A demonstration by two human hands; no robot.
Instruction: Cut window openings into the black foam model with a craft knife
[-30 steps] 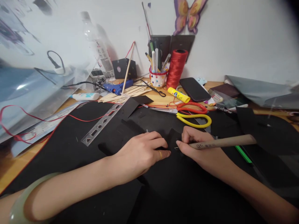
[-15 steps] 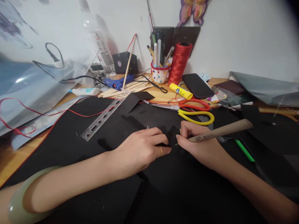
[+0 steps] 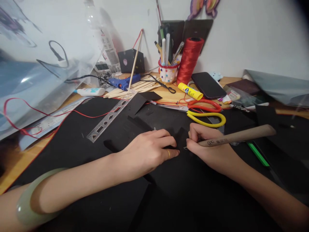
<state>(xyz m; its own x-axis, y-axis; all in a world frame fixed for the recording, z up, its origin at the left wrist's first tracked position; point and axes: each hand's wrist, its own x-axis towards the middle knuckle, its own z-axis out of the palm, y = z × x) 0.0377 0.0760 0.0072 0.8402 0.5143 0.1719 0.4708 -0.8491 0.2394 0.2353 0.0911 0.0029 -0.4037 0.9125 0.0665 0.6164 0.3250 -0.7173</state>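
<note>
My right hand is closed round a grey-brown pencil-like tool, its thick end tilted up to the right and its tip down by a small pale mark on black paper. Just to the left, my left hand rests palm down on the black surface, with fingers bent and forefinger and thumb a little apart near the tool's tip. Whether anything lies under its fingertips is hard to tell, black on black. Beyond my right hand lie scissors with red and yellow handles.
A clear stencil ruler and folded black paper lie ahead. Farther back are a blue glue gun, wooden sticks, a pen cup, a red spool, a glue stick and a phone. A green strip lies right.
The view has shifted slightly, so the items sit a little higher and more to the right. The tool in my right hand leans a bit lower to the right. My left hand keeps its pose.
</note>
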